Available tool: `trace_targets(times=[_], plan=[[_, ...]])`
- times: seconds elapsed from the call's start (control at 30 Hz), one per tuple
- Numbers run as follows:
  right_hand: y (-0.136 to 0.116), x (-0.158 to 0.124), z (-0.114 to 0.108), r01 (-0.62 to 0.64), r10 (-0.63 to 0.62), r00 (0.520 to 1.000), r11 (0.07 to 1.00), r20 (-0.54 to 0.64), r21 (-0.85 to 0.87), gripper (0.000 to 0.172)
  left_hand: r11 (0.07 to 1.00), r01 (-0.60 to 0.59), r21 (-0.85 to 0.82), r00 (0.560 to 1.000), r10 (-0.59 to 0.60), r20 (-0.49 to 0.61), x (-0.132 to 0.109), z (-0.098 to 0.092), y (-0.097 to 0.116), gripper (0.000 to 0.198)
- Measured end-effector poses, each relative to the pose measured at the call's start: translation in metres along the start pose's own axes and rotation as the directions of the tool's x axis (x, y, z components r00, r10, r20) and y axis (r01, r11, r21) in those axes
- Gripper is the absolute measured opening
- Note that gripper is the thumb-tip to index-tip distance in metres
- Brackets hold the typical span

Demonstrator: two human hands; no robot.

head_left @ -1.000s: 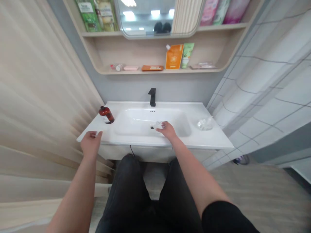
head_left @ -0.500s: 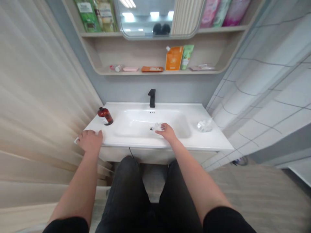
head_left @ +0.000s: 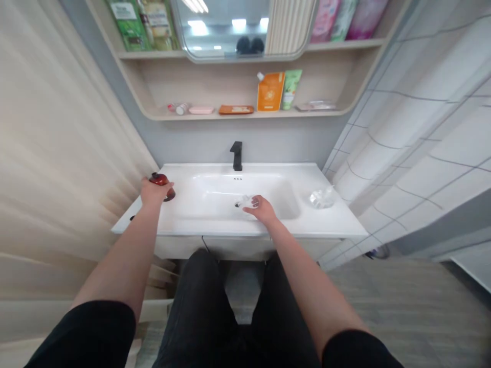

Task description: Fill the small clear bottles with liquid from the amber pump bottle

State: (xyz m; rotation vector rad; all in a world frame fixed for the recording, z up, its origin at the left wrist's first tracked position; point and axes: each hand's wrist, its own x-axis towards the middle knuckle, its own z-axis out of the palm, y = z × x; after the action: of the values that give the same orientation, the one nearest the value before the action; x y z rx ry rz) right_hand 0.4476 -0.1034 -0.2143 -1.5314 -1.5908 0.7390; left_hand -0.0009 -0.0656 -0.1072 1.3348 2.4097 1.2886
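Observation:
At the left end of the counter, my left hand is wrapped round a reddish-brown bottle with a black neck. The bottle leans, and my fingers cover its label. Over the sink basin, my right hand holds a small clear container between thumb and fingers. Its exact kind is too small to make out. A small black piece lies near the counter's left front corner, beside my left wrist.
A black faucet rises behind the basin. Crumpled clear plastic lies on the counter's right side. Above, a shelf bears an orange pouch, a green tube and small packs. A curtain hangs close on the left.
My left hand has moved from the counter's front left corner up to the brown bottle and closed round it. A small black piece now shows where it rested. My right hand stays over the basin.

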Motion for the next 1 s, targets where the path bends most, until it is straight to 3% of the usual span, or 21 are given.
trace_targets(times=[0.1,0.2,0.33,0.47,0.63,0.73,0.87,1.0], plan=[[-0.001,0.000,0.000,0.004,-0.004,1.000,1.000,0.004,0.003,0.057,0.995,0.101,0.027,0.995,-0.100,-0.026,0.002,0.008,-0.001,0.070],[-0.002,0.000,-0.001,0.006,-0.006,1.000,1.000,0.007,0.005,0.055,0.994,0.107,0.010,0.993,-0.106,-0.060,0.002,0.015,-0.005,0.069],[-0.003,-0.001,-0.002,0.003,-0.003,1.000,1.000,0.019,0.000,0.052,0.999,-0.038,-0.016,0.997,0.037,-0.063,-0.010,0.030,-0.002,0.079],[-0.002,0.000,-0.002,0.023,-0.023,1.000,1.000,0.018,0.008,0.056,0.957,-0.221,-0.187,0.974,0.225,0.000,-0.050,0.056,0.016,0.082],[-0.001,-0.001,0.000,0.026,-0.026,1.000,0.999,0.011,-0.029,0.058,0.881,-0.348,-0.319,0.894,0.415,0.169,-0.117,0.097,0.045,0.078],[-0.001,-0.001,0.001,0.026,-0.024,0.999,0.997,0.026,-0.071,0.059,0.837,-0.435,-0.332,0.819,0.521,0.242,-0.148,0.118,0.056,0.080],[0.000,-0.002,0.002,0.035,-0.029,0.998,0.995,0.059,-0.098,0.065,0.799,-0.545,-0.254,0.728,0.601,0.331,-0.169,0.132,0.062,0.080],[0.000,-0.003,0.003,0.063,-0.053,0.996,0.989,0.074,-0.135,0.066,0.764,-0.614,-0.199,0.682,0.640,0.353,-0.172,0.129,0.064,0.074]])
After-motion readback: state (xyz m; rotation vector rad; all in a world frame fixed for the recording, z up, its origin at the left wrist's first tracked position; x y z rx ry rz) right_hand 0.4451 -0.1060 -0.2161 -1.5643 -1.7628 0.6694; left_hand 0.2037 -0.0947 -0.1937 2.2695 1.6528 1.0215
